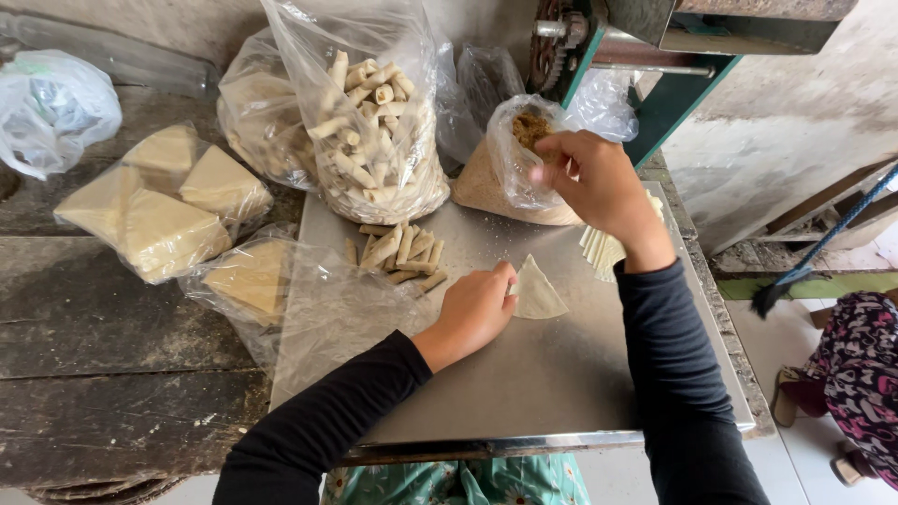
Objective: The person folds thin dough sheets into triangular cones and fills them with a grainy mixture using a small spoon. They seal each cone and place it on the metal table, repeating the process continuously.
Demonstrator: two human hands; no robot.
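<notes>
My left hand (475, 309) rests on the steel sheet (524, 374), its fingertips pressing the left corner of a thin triangular pastry wrapper (539, 292). My right hand (594, 182) reaches into the mouth of a clear bag of brown crumbly filling (496, 178), fingers pinched together at the filling. Whether it holds any filling is hidden by the fingers. A stack of pale wrappers (603, 251) lies just under my right wrist. Several rolled pastry sticks (402, 252) lie loose on the sheet to the left.
A tall clear bag of rolled sticks (374, 122) stands at the back. Bags of triangular wrappers (164, 206) lie on the dark wooden table (94, 337). A green-framed machine (645, 56) stands behind. Another person's patterned clothing (861, 374) shows at right, beside a broom (804, 266).
</notes>
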